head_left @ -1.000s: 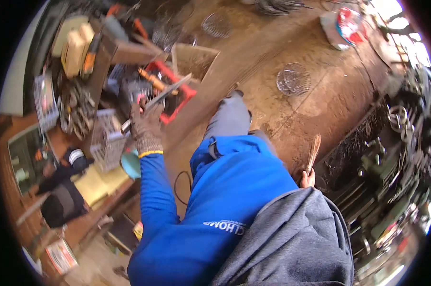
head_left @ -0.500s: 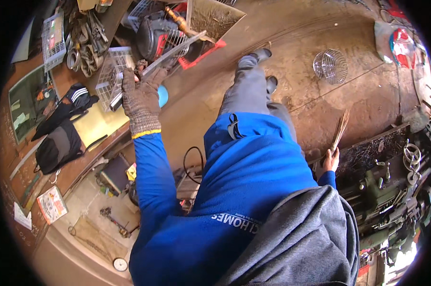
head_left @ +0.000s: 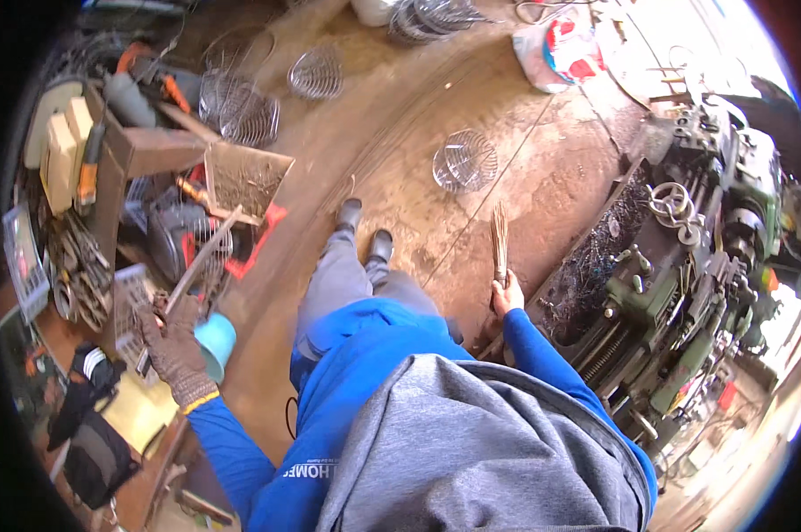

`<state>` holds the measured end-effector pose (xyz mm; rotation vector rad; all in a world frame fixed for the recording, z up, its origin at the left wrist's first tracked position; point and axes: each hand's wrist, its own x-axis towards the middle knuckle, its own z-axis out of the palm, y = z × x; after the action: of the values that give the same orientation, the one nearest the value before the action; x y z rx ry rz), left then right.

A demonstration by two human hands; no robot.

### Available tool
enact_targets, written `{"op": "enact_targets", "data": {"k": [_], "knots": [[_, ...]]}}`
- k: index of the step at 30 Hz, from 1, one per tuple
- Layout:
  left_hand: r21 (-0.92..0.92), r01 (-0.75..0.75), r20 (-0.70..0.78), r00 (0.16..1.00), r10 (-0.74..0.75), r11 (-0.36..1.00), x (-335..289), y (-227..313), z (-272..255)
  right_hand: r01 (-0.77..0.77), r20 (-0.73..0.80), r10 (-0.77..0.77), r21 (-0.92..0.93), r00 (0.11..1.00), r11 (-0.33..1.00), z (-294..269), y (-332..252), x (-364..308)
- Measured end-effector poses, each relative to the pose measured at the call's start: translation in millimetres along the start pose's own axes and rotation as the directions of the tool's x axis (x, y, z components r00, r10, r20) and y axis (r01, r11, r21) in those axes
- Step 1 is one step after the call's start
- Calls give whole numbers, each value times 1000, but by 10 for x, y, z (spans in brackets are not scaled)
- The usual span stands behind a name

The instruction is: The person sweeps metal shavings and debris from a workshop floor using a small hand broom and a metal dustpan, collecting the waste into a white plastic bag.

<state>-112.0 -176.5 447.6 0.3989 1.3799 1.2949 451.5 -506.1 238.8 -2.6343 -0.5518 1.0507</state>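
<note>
My left hand (head_left: 177,348), in a brown knit glove with a yellow cuff, is closed around the grey metal handle of a long-handled dustpan (head_left: 272,168). Brown dirt or shavings lie in its pan, which hangs out ahead at the upper left. Bare, my right hand (head_left: 508,295) grips the lower end of a small straw hand broom (head_left: 500,238). The bristles point away from me, over the brown floor. A light-blue bucket (head_left: 218,344) is right beside my gloved hand.
A green metal lathe (head_left: 653,293) fills the right side, with a shavings-covered tray (head_left: 609,239) along it. Wire baskets (head_left: 465,161) lie on the floor ahead. Farther off stands a white bucket (head_left: 535,66) with red contents. A cluttered workbench (head_left: 156,151) runs along the left.
My view has swung to the right, so the workbench sits farther left and more of the lathe shows. Both hands keep hold of the dustpan and the broom.
</note>
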Motion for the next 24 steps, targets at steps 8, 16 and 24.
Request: {"op": "enact_targets", "data": {"k": [8,16,24], "knots": [[-59,133,80,988,-129,989,554,-150,1165,-113,-147,131,123,980,986,-51,-294,-32],[351,-10,278,956,-94,936,1175,-381,2396,-394,-80,442,330,894,858,243,-180,-497],[99,204,219,950,-221,974,1289,-632,3532,-607,127,594,221,794,763,260,452,-144]]}}
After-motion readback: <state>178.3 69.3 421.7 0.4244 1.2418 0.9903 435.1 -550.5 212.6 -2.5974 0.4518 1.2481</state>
